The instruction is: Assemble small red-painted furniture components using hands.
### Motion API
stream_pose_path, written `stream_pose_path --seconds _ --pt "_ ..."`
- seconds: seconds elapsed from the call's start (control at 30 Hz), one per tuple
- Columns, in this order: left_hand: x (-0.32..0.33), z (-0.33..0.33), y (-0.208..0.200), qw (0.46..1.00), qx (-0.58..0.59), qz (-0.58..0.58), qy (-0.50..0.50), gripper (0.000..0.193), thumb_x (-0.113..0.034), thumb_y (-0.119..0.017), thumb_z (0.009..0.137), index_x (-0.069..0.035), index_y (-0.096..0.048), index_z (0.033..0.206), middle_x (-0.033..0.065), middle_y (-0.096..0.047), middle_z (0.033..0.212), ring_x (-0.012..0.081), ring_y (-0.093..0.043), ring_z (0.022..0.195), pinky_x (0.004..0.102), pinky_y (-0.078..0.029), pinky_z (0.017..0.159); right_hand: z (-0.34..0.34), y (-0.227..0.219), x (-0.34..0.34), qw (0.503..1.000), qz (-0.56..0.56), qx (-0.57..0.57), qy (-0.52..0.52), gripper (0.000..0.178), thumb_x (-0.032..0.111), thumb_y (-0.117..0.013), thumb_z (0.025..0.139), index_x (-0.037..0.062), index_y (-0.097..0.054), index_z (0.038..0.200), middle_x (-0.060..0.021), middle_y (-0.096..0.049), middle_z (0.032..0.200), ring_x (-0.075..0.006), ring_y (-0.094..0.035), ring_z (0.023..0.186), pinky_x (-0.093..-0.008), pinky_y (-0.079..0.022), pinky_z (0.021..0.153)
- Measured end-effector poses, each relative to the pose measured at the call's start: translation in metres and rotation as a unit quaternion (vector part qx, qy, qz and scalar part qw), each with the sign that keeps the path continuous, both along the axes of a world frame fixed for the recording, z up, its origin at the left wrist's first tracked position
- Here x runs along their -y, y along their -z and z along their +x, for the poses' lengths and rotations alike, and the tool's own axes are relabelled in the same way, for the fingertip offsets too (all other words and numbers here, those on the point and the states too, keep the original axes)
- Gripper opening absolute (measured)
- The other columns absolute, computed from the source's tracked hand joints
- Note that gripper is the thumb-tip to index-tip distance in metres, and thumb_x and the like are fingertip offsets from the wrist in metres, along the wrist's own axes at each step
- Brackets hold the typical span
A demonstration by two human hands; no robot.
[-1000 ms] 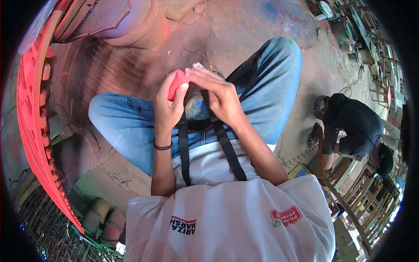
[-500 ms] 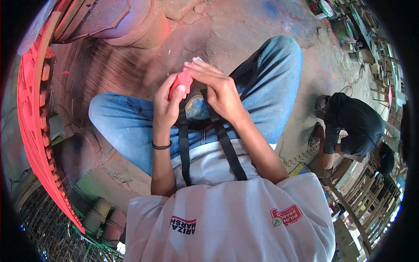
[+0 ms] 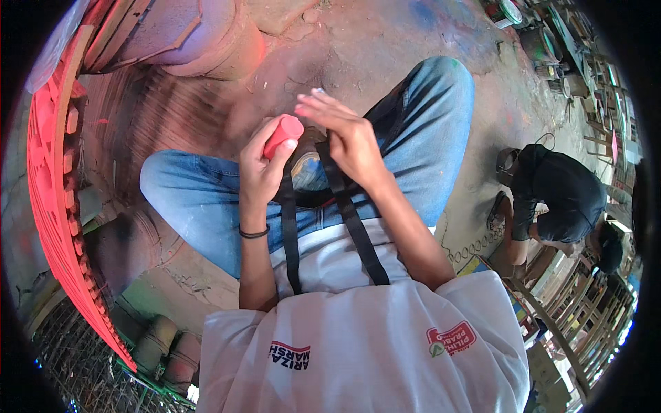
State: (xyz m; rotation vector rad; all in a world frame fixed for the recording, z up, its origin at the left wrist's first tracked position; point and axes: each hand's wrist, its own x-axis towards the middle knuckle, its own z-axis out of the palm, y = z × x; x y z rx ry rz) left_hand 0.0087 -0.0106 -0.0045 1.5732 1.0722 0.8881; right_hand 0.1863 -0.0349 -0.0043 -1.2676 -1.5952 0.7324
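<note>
My left hand (image 3: 257, 160) is wrapped around a small red-painted cylindrical piece (image 3: 286, 132), the thumb pressing its side. One flat end of the piece is turned up; its lower part is hidden in the palm. Just to the right, my right hand (image 3: 348, 138) is held with fingers stretched out, apart from the piece. Its fingertips are a little blurred and carry red colour. A tiny pale bit shows at the tips, too small to name. Both hands are above my crossed legs in blue jeans (image 3: 434, 138).
A tall rack of red pieces (image 3: 51, 186) curves along the left. Large paint-stained drums (image 3: 213, 41) stand at the upper left. Paint cans (image 3: 509, 12) are at the upper right. Another person in black (image 3: 561, 186) bends down on the right, near wooden slats (image 3: 571, 303).
My right hand has come slightly away from the red piece, its fingers lifting off. In my left hand the piece has turned, showing more of its flat end.
</note>
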Motion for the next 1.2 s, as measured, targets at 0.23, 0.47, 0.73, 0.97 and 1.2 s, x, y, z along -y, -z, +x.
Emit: stream_pose_path --seconds 0.23,0.47,0.73,0.97,1.2 --pt "-0.001 0.001 -0.004 0.999 0.009 0.019 -0.049 0.035 -0.005 -0.067 0.082 0.005 -0.059 0.115 0.0081 -0.061 0.106 0.0158 -0.056 0.100 0.0269 -0.044 0.089 -0.005 0.000 -0.002 0.999 0.040 0.020 0.009 0.054 -0.015 -0.042 0.067 0.0034 -0.066 0.112 -0.0140 -0.062 0.123 -0.0333 -0.050 0.125 -0.0418 -0.039 0.105" --pt "-0.001 0.001 -0.005 0.994 -0.010 0.031 -0.102 0.031 -0.007 -0.067 0.083 0.005 -0.061 0.111 0.0071 -0.063 0.105 0.0143 -0.057 0.097 0.0274 -0.045 0.088 -0.008 -0.002 -0.004 1.000 0.018 0.025 0.008 0.055 -0.014 -0.044 0.068 0.0050 -0.065 0.115 -0.0118 -0.061 0.126 -0.0330 -0.048 0.128 -0.0412 -0.040 0.103" --pt "0.001 0.000 0.003 0.992 0.000 0.004 -0.130 0.031 -0.010 -0.069 0.083 0.006 -0.062 0.110 0.0106 -0.066 0.098 0.0164 -0.061 0.089 0.0285 -0.048 0.082 -0.008 -0.010 0.004 1.000 0.017 0.009 -0.002 0.056 -0.015 -0.041 0.070 0.0057 -0.064 0.117 -0.0113 -0.060 0.127 -0.0320 -0.048 0.128 -0.0408 -0.039 0.104" --pt "0.004 0.001 -0.001 0.992 0.012 -0.003 -0.125 0.027 -0.009 -0.061 0.089 0.004 -0.062 0.113 0.0024 -0.063 0.083 0.0062 -0.053 0.068 0.0197 -0.043 0.062 -0.010 -0.011 0.004 0.999 0.043 0.010 -0.013 0.060 -0.016 -0.043 0.066 0.0044 -0.064 0.118 -0.0120 -0.060 0.127 -0.0325 -0.049 0.128 -0.0409 -0.040 0.104" --pt "0.005 0.000 -0.007 0.995 0.040 -0.038 -0.086 0.025 -0.011 -0.055 0.093 0.003 -0.061 0.112 0.0043 -0.062 0.081 0.0072 -0.053 0.064 0.0200 -0.043 0.058 -0.009 -0.008 0.006 0.999 0.032 0.024 0.013 0.057 -0.014 -0.044 0.070 0.0073 -0.063 0.120 -0.0105 -0.059 0.129 -0.0306 -0.049 0.128 -0.0403 -0.040 0.101"
